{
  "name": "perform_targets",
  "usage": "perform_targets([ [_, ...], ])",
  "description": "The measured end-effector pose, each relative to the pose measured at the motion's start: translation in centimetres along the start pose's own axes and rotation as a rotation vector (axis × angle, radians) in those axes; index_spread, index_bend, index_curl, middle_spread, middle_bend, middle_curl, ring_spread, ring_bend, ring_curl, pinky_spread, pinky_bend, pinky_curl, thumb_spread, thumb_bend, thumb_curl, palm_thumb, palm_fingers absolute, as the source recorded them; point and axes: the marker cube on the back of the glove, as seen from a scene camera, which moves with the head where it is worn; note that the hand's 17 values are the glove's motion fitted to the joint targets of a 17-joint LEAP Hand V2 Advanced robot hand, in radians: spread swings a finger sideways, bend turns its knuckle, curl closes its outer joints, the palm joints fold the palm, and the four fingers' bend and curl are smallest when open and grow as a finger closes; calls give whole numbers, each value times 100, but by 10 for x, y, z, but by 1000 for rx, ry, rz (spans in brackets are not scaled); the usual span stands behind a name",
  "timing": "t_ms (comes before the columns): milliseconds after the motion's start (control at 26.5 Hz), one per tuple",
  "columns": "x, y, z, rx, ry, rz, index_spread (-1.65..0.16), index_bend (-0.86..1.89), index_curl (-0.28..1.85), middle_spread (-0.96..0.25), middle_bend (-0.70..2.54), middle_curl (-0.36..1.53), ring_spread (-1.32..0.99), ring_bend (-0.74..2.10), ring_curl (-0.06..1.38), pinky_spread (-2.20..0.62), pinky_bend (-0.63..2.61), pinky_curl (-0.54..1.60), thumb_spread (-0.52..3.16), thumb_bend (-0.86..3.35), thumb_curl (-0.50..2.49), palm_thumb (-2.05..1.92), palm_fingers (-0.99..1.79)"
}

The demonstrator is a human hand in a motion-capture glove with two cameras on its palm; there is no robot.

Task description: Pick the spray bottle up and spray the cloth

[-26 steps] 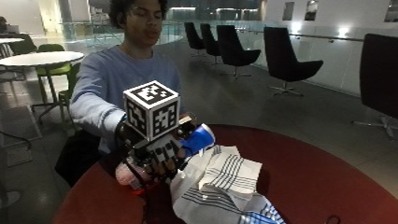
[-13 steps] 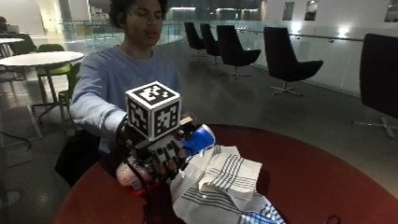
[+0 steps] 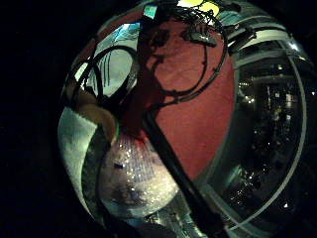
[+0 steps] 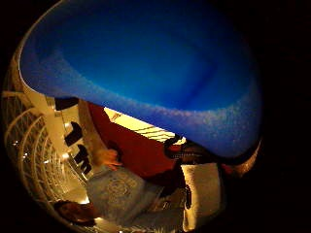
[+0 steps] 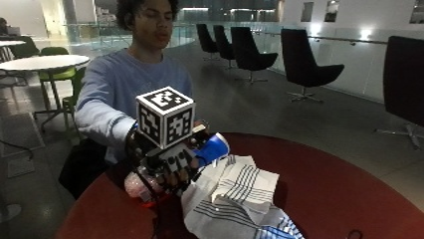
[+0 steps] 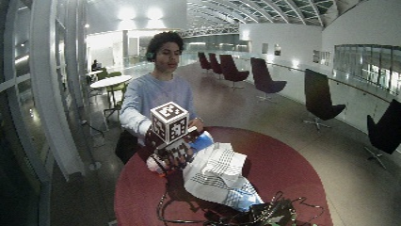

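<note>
My gloved right hand (image 5: 176,166) grips the spray bottle around its neck, just beside the cloth. The bottle's blue spray head (image 5: 212,148) sticks out past the fingers toward the cloth, and its clear body (image 5: 136,184) hangs below the hand. In the thumb side palm view the blue head (image 4: 146,68) fills most of the picture. The little finger side palm view shows the clear body (image 3: 133,178) close by. The white cloth with dark stripes (image 5: 233,193) lies crumpled on the red round table (image 5: 344,189). In the wide outside view, hand (image 6: 173,150) and cloth (image 6: 219,175) sit at the table's middle.
A tangle of black cables (image 6: 260,214) lies on the table's far edge from the person, also seen as cables (image 3: 198,54) over the red top. The person's bare hand (image 4: 109,158) rests by the table edge. Black chairs (image 5: 305,64) stand well behind.
</note>
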Motion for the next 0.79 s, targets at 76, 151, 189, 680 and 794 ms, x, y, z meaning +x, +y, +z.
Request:
perform_targets([
  [76,-1,0,0,4,-7,-2,-23,10,25,-8,35,46,-10,64,41,-18,52,43,82,-3,57,87,119],
  [151,-3,1,-1,9,-28,-10,-23,10,25,-8,35,46,-10,64,41,-18,52,43,82,-3,57,87,119],
  [189,-3,2,-2,13,-42,-15,-23,10,25,-8,35,46,-10,64,41,-18,52,43,82,-3,57,87,119],
  [680,-80,41,-35,247,-657,-349,-23,10,26,-8,35,46,-10,64,41,-18,51,43,82,-3,57,87,118],
  [794,-119,42,-37,280,-894,-463,-23,11,26,-8,35,46,-10,64,41,-18,51,43,82,-3,57,87,118],
])
